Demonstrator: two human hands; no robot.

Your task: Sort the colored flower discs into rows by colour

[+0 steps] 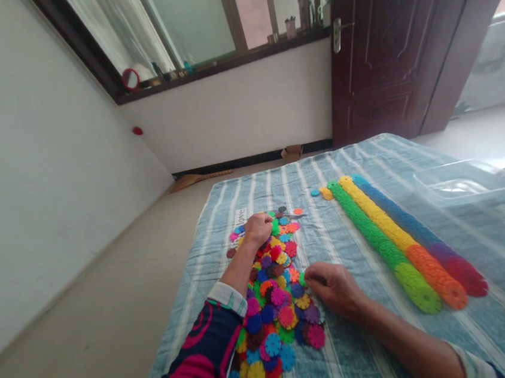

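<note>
Many notched plastic discs in mixed colours form a long loose pile (277, 297) on the striped cloth. Over the pile's far end is my left hand (259, 228), its fingers closed on a green disc. My right hand (335, 287) is at the pile's right edge, thumb and fingers pinched on another green disc. Further right, three long rows of overlapping discs lie side by side: a green row (370, 240), a yellow and orange row (385, 223), and a blue row (400, 215) turning purple and red at its near end.
A clear plastic box (464, 185) stands at the right on the striped cloth (274, 186). A yellow disc (326, 193) and a blue disc (315, 192) lie by the rows' far ends. Beyond are a broom (188, 182), a cardboard box (292, 152) and a dark red door (382, 49).
</note>
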